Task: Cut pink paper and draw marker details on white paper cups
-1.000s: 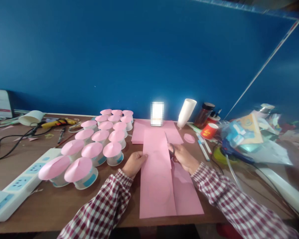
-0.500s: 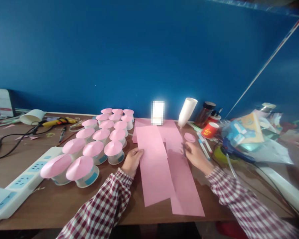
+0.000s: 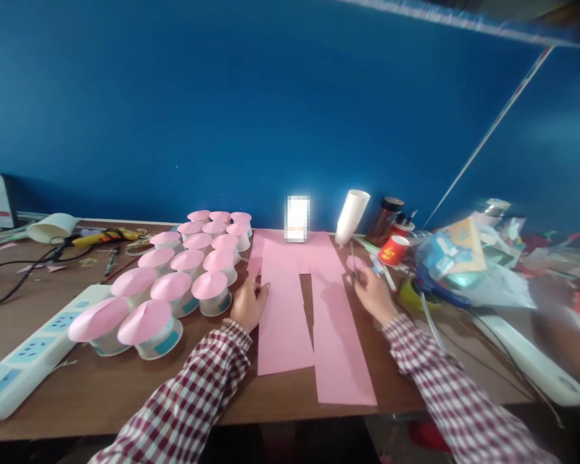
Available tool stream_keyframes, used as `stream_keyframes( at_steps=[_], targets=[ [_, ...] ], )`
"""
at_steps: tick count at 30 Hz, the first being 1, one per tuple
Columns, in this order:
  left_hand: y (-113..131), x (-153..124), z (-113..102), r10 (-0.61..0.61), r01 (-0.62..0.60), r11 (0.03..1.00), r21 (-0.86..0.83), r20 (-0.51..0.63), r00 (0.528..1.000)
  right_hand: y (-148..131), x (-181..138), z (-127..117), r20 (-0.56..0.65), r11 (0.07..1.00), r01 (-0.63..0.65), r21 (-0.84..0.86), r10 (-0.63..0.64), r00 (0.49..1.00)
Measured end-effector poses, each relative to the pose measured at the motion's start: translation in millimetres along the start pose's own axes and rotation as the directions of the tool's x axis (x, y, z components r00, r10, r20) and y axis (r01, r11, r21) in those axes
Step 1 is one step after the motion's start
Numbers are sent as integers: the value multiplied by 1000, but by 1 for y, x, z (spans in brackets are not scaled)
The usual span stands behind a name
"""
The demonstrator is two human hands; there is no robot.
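Two long pink paper strips lie on the wooden table in front of me. My left hand (image 3: pixel 249 301) pinches the left edge of the left pink strip (image 3: pixel 283 303). The right pink strip (image 3: pixel 338 335) lies beside it, a narrow gap between them. My right hand (image 3: pixel 373 295) is closed round scissors (image 3: pixel 353 264) whose blades point away from me, just right of that strip. A small pink paper circle (image 3: pixel 355 261) lies just beyond the scissors.
Several white cups with pink cone lids (image 3: pixel 183 287) stand in rows at left. A white power strip (image 3: pixel 33 348) lies at far left. A stack of pink paper (image 3: pixel 294 248), a white bottle (image 3: pixel 350 216), a red cup (image 3: pixel 389 250) and clutter (image 3: pixel 468 264) fill the back and right.
The cut through the pink sheet was finished and the two strips came apart. My left hand slid its strip leftward; my right hand carried the scissors off the paper to the right.
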State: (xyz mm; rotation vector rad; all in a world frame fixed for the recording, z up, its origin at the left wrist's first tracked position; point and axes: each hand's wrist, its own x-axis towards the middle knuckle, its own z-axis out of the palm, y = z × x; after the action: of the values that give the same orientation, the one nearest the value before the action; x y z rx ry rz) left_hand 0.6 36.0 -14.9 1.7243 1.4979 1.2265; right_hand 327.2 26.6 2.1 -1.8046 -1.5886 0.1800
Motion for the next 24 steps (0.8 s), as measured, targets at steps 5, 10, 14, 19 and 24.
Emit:
stream_keyframes(
  at_steps=[5,10,14,19,24],
  targets=[
    [-6,3,2,34,-36,997,73,30,999,-19,11,21,-106,999,32,31,-29,994],
    [3,15,-6,25,-46,959,279,80,996,-24,4,18,-102,997,71,11,-69,992],
    [26,23,-10,25,-65,888,456,94,995,-19,-1,16,-101,996,87,20,-84,991],
    [60,-14,-5,195,-251,837,486,164,967,-15,-1,16,-97,992,103,71,-96,991],
    [76,-112,6,444,-510,780,362,254,859,-22,-3,10,-75,991,105,86,-99,992]
  ],
)
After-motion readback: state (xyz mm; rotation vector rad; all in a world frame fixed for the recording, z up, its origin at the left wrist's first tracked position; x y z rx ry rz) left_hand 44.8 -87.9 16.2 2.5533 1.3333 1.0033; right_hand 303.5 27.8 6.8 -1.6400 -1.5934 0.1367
